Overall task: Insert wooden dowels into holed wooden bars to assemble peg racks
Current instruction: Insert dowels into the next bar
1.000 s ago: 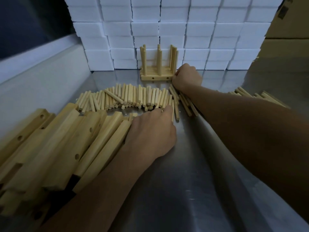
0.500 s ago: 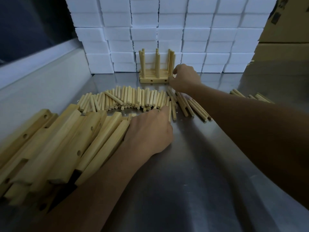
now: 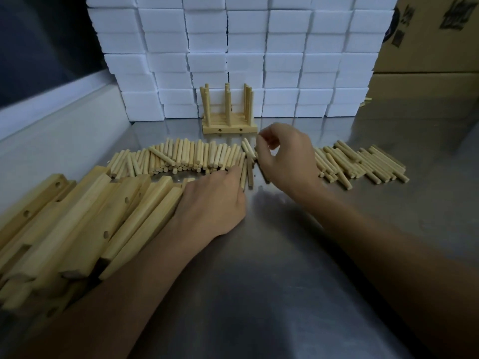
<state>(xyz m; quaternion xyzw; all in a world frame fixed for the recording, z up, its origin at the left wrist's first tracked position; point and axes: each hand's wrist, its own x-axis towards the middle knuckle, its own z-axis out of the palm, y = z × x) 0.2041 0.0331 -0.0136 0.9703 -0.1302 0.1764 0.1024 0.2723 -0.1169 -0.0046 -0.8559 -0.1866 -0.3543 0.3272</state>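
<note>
Two loose spreads of dowels on the steel table [image 3: 285,294]: a long row [image 3: 181,156] across the middle, a smaller scatter [image 3: 363,164] to the right. Pile of holed bars [image 3: 77,218] at near left, drilled holes showing on several faces. One finished peg rack [image 3: 229,117] stands upright at the back, against a wall of white foam blocks [image 3: 259,47]; cardboard boxes [image 3: 427,35] at far right.

Left hand [image 3: 212,203]: knuckles up, fingers bent down where bar pile meets dowel row, fingertips touching dowel ends. Whether it has hold of anything, cannot tell; the palm side is hidden.

Right hand [image 3: 282,156]: raised just above the gap between the two spreads, fingers curled, thumb and forefinger pinched together near the row's right end. Appears to hold a dowel or two; blurred, not certain.

Handling judgement: dowels look light, stiff, smooth and round, so apt to roll on the polished steel and slip from a loose pinch. Best taken near mid-length for picking, then nearer one end to steer into a hole. Bars are rigid, heavier, flat-sided; grip across the width, clear of the holes, and brace against the table while pressing dowels in
</note>
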